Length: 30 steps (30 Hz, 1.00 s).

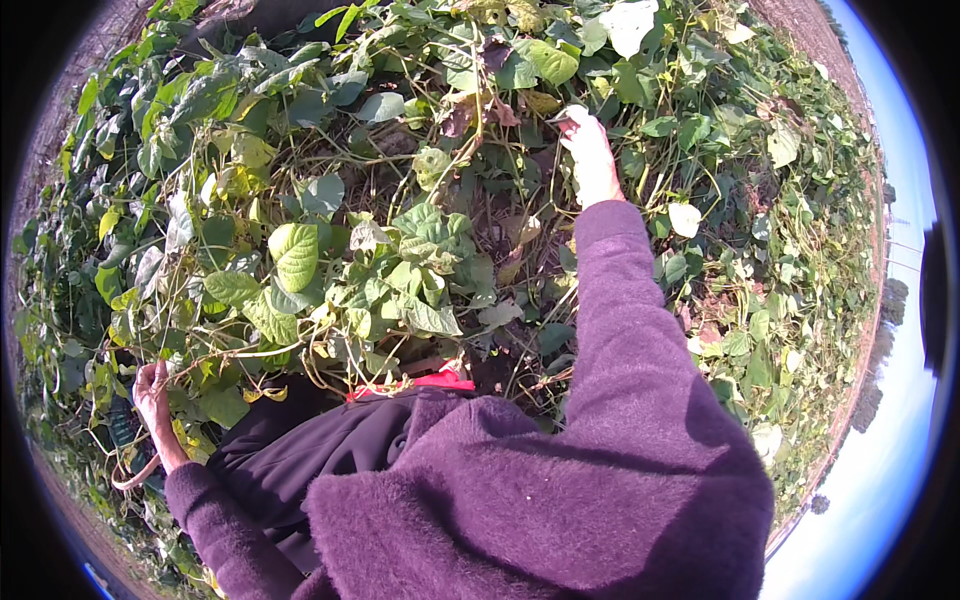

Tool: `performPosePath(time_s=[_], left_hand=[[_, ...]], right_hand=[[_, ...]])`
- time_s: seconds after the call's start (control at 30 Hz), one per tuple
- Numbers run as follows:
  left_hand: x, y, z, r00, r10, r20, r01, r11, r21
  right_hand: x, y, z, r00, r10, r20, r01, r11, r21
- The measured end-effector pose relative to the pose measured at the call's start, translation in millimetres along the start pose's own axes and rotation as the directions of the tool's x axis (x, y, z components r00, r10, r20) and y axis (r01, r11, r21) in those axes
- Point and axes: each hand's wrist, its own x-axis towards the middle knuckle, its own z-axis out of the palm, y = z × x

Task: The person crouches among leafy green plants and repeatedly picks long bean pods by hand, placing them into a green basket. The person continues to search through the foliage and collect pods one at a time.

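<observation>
My right hand (589,154) reaches out among the bean-like vines at the upper middle. Its fingertips close on something small and thin, perhaps a pod or stem, too small to tell. At the lower left, my left hand (152,390) is among leaves and stems, fingers bent together; whether it grips a thin vine (240,352) beside it cannot be made out. Under that wrist a pale curved handle (137,477) shows, next to a dark green basket-like thing (121,424) mostly hidden by leaves. Broad green leaves (294,256) and yellowing ones lie between my hands.
Dense tangled vines surround me, with brown soil (709,300) showing at the right. Something red (420,381) lies at the edge of my dark clothing. A dark, partly hidden shape (274,16) stands at the top left. Bare ground borders the plants; trees (892,300) stand far off right.
</observation>
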Motion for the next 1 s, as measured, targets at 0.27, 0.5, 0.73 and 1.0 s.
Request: performPosePath(time_s=[0.27,0.5,0.73,1.0], left_hand=[[6,1,-2,1.000,0.013,0.022,-0.013,1.000,0.010],[12,-5,3,1.000,0.030,-0.006,-0.030,1.000,0.001],[17,-6,6,0.996,0.093,-0.013,-0.093,0.996,-0.018],[30,-17,3,0.998,0.059,0.030,-0.058,0.997,-0.054]], right_hand=[[-26,-17,-62,0.975,-0.061,0.213,0.086,0.990,-0.110],[-84,-33,-152,1.000,-0.005,0.026,0.009,0.987,-0.159],[-148,-74,-229,0.987,-0.048,-0.156,0.059,0.996,0.066],[-170,-113,-244,0.986,-0.030,-0.164,0.029,1.000,-0.008]])
